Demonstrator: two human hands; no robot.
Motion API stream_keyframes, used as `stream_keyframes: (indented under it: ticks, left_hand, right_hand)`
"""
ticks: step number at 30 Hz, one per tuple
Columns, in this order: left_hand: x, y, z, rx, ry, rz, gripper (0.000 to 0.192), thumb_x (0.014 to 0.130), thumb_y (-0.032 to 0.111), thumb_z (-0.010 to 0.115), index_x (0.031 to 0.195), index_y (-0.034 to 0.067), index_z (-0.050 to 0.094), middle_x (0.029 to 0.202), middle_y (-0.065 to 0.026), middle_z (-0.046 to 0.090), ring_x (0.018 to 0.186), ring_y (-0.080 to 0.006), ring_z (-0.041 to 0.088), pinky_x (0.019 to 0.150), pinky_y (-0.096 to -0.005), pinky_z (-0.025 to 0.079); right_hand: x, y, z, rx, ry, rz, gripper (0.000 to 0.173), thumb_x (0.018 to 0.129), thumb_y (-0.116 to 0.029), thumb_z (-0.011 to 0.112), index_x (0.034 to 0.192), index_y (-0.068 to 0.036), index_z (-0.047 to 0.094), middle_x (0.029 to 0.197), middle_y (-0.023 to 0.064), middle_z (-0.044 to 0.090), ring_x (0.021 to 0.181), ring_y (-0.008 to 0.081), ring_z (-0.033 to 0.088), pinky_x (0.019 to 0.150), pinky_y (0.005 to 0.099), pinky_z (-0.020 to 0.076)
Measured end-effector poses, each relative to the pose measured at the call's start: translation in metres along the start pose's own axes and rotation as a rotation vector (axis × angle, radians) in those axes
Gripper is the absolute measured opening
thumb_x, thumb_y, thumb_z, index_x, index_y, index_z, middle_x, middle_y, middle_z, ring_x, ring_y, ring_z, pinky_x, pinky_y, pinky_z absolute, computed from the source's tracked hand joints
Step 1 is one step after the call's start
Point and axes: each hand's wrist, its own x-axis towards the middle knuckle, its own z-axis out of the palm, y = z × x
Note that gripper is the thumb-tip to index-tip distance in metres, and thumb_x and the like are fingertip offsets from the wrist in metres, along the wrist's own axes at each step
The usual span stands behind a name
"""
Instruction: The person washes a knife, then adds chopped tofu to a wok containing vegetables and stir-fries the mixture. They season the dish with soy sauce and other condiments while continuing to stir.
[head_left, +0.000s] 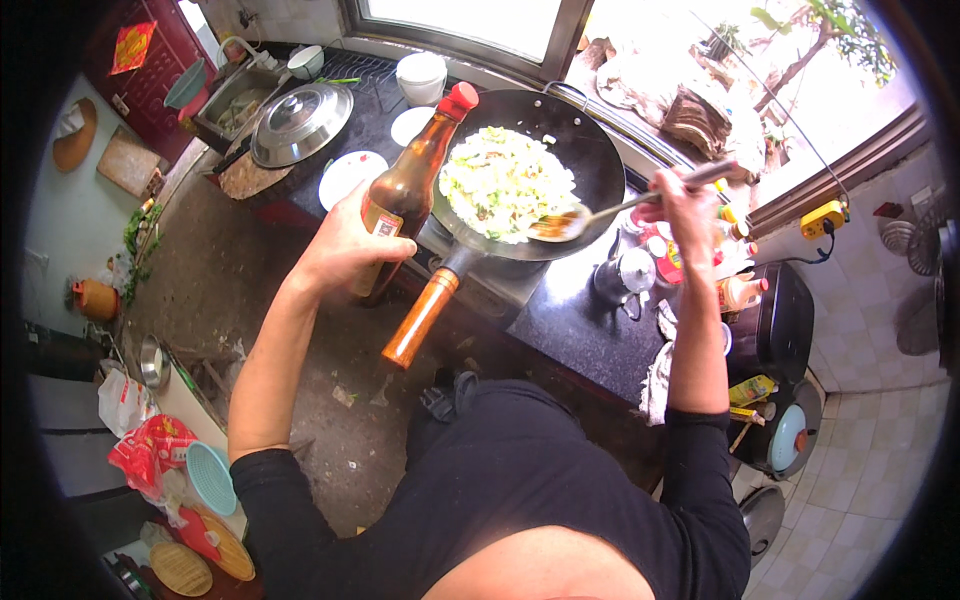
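Observation:
My left hand (349, 244) is wrapped around a brown glass bottle (409, 176) with a red cap, tilted beside the wok's near left side. My right hand (682, 206) grips the handle of a metal ladle (562, 223). Brown liquid shows in the ladle's bowl, which is over the right edge of the chopped, pale green and white food (506, 180). That food lies in a black wok (600, 161) on the stove, its wooden handle (421, 319) pointing towards me. Whether the ladle touches the food I cannot tell.
Left of the wok are a white plate (352, 178), a white bucket (421, 79), a steel lid (302, 124) and a sink (240, 101). On the right, a metal pot (626, 276), several sauce bottles (739, 292) and a cloth (658, 379) occupy the dark counter (585, 330). A window is behind the wok.

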Motion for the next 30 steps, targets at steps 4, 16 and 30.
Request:
stream_keyframes:
  ticks: [4,16,30]
  left_hand:
    - [-0.003,-0.001,0.0,-0.011,0.004,0.0,0.069,0.068,0.013,0.084,0.129,0.003,0.055,0.115,-0.0044,0.061,0.106,-0.0148,0.058,0.098,-0.0334,0.047]
    - [-0.015,-0.003,-0.005,-0.025,0.033,-0.017,0.067,0.067,0.013,0.082,0.129,0.003,0.056,0.112,-0.0017,0.062,0.099,-0.0119,0.059,0.092,-0.0303,0.049]
    - [-0.032,-0.004,-0.006,-0.09,0.068,-0.014,0.066,0.066,0.013,0.082,0.127,0.004,0.057,0.108,-0.0005,0.061,0.094,-0.0104,0.059,0.087,-0.0286,0.049]
  right_hand:
    - [0.0,0.03,0.044,0.265,-0.064,0.077,0.018,0.093,-0.015,0.06,0.086,0.002,0.061,0.071,0.013,0.066,0.057,0.0272,0.072,0.05,0.0328,0.0621]
    - [-0.009,-0.026,0.022,0.345,-0.143,-0.22,0.019,0.097,-0.011,0.055,0.091,0.005,0.063,0.081,0.0131,0.068,0.064,0.0239,0.073,0.056,0.0323,0.0626]
    - [-0.052,-0.049,0.033,-0.457,-0.767,-0.874,0.026,0.09,-0.005,0.064,0.117,-0.007,0.064,0.127,0.0145,0.062,0.115,0.0339,0.064,0.094,0.0386,0.0535]
